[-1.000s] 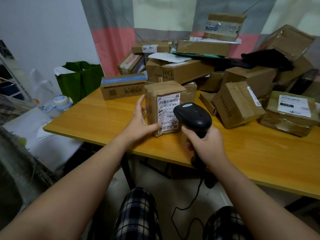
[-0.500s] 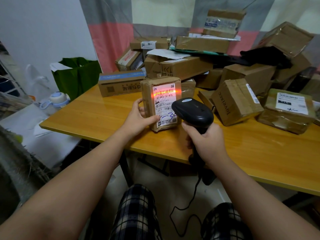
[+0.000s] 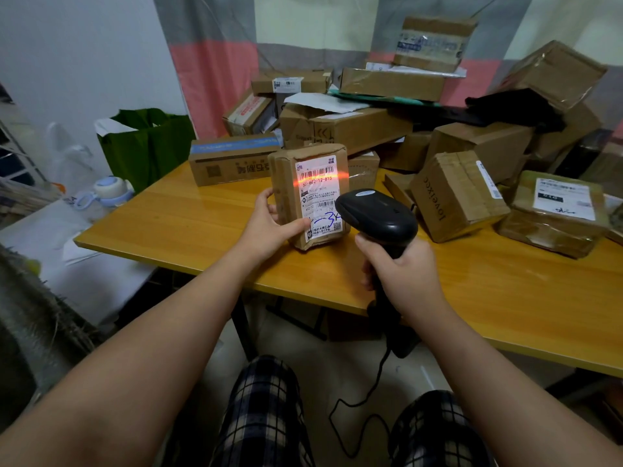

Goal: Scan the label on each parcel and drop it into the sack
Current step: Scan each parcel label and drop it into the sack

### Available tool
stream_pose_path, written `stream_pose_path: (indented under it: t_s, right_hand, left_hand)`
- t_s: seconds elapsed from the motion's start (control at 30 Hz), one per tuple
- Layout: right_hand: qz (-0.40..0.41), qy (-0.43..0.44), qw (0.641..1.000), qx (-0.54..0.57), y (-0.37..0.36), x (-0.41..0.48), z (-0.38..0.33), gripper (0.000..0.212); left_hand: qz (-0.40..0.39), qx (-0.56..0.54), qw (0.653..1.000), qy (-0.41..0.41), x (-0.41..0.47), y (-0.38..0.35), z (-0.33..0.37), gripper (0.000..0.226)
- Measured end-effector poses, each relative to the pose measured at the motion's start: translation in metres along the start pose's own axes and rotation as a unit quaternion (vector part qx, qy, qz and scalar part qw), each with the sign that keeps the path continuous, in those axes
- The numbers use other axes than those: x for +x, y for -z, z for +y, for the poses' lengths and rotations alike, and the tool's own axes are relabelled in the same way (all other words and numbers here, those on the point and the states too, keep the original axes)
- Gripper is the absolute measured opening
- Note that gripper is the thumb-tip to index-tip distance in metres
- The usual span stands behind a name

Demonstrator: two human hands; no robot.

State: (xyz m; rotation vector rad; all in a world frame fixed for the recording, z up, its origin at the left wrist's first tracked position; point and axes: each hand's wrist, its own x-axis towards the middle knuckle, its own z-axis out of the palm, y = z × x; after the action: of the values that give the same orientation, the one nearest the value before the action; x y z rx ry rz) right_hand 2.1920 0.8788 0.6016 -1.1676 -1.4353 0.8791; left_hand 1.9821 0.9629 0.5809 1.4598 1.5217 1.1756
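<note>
At the centre of the frame, the left hand point(image 3: 269, 227) grips the side of the upright brown paper-wrapped parcel point(image 3: 308, 193) on the wooden table point(image 3: 188, 217), and the right hand point(image 3: 401, 274) is closed around the black handheld scanner point(image 3: 377, 214); the parcel looks stiff, probably light, best held by its sides.

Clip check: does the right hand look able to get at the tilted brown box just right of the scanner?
Probably yes for reach: nothing stands between the right hand and the box. But that hand grips the scanner, so its fingers are not free to take it.
</note>
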Motion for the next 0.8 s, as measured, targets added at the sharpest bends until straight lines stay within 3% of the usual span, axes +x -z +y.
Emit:
stream_pose_path:
  t_s: [0.4, 0.6, 0.8]
  right_hand:
    - [-0.035, 0.029, 0.999, 0.011, -0.015, -0.016, -0.018, 0.017]
    - [-0.144, 0.022, 0.987, 0.062, -0.07, -0.049, -0.042, 0.018]
    - [-0.266, -0.03, 0.957, 0.108, -0.162, -0.098, -0.043, 0.021]
  left_hand:
    - [0.047, 0.032, 0.997, -0.042, -0.03, 0.024, 0.0, 0.091]
    - [0.152, 0.011, 0.987, -0.052, -0.111, 0.092, -0.017, 0.091]
    - [0.308, -0.024, 0.951, 0.011, -0.242, 0.15, -0.075, 0.086]
